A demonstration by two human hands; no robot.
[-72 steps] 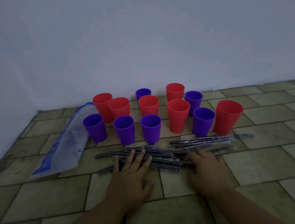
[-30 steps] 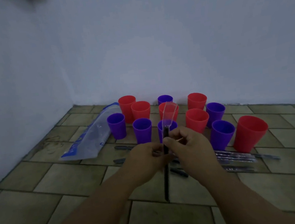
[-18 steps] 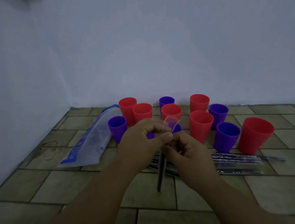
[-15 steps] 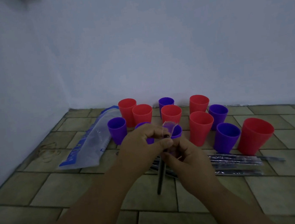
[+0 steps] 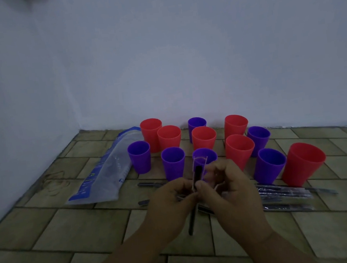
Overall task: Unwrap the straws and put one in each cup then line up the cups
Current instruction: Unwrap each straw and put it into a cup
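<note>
Against the pale wall's foot (image 5: 160,67), smooth plastic cups (image 5: 204,137), red and purple, crowd the tiled floor (image 5: 49,229); bare tiles lie open nearer the camera. Left of them slumps a crinkled clear bag (image 5: 105,172). Wrapped straws (image 5: 285,194) lie right of the hands. Both the left hand (image 5: 170,206) and right hand (image 5: 230,194) pinch one dark straw (image 5: 192,223), its clear wrapper (image 5: 200,167) gaping above the fingertips.

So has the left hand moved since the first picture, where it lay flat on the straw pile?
Yes. The left hand has lifted off the tiled floor and now pinches the straw upright against the right hand.
</note>
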